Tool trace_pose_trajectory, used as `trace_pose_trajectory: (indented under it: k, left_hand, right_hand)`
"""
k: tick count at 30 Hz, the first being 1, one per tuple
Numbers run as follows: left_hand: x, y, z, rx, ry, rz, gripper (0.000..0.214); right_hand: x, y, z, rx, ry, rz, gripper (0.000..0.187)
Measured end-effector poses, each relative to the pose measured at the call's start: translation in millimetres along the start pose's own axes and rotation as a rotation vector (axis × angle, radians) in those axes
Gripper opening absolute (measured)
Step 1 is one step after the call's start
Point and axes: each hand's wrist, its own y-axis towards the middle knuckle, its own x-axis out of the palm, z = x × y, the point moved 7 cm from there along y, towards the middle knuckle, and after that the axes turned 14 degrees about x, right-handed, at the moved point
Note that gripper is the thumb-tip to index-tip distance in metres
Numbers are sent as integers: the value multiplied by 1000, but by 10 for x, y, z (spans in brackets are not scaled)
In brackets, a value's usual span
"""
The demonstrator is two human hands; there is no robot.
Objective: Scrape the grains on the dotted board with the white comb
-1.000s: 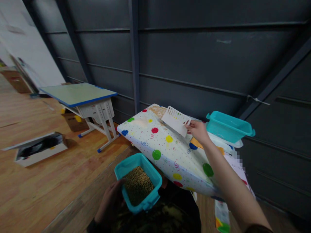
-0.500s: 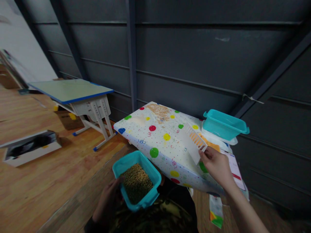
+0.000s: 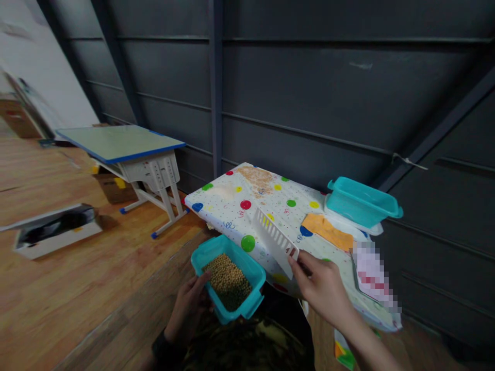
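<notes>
My left hand [image 3: 190,303] grips the near-left wall of a teal plastic tub [image 3: 257,268], its thumb over the rim. Tan and greenish dried beans [image 3: 231,277] cover the tub's bottom. The tub is held above my lap, in front of the table's near edge. My right hand [image 3: 325,283] pinches one end of a white plastic plate with a row of slots [image 3: 275,238]. That plate is tilted over the near part of the table, above and to the right of the tub. It does not touch the beans.
A balloon-print cloth covers the table [image 3: 216,210]. On it lie tan crumbs [image 3: 258,178], an orange cloth [image 3: 328,233], a pixelated flat item [image 3: 372,275] and a second teal tub [image 3: 363,202] on something white. A desk [image 3: 127,144] and an open white box [image 3: 58,242] stand left. A dark wall rises behind.
My right hand has brought the slotted plate leftward, from over the orange cloth toward the tub. The tub has shifted slightly right and up in view, with my left hand still on it.
</notes>
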Motion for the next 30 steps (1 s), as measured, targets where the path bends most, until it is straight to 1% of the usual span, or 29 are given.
trace_pose_trajectory:
  k: [3, 5, 7, 9, 11, 14, 19, 22, 26, 30]
  left_hand:
    - [6, -17, 60, 20, -2, 60, 64]
    - [62, -41, 131, 26, -9, 59, 65]
    - [125, -68, 208, 30, -11, 43, 66]
    - [155, -92, 238, 1, -4, 40, 69]
    - [146, -104, 231, -23, 10, 53, 71]
    - [102, -98, 203, -13, 16, 83, 70]
    - [77, -74, 186, 2, 5, 86, 72]
    - [38, -51, 123, -20, 6, 90, 71]
    - [-3, -19, 47, 5, -1, 84, 65]
    - [31, -28, 70, 8, -24, 58, 67]
  right_hand:
    - [-53, 66, -27, -13, 47, -14, 34]
    - [-113, 241, 53, -10, 43, 43, 32]
    - [-150, 485, 182, -8, 5, 119, 30]
    - [-129, 740, 326, -9, -57, 160, 29]
    - [-63, 953, 459, -5, -109, 157, 27]
    - [44, 1133, 602, 2, -172, 143, 26]
    - [152, 1201, 680, -2, -235, 120, 26]
    - [161, 1217, 684, 1, -262, 120, 26]
    - [148, 1238, 691, 7, -272, 130, 27]
    - [176, 1253, 687, -9, -285, 106, 26]
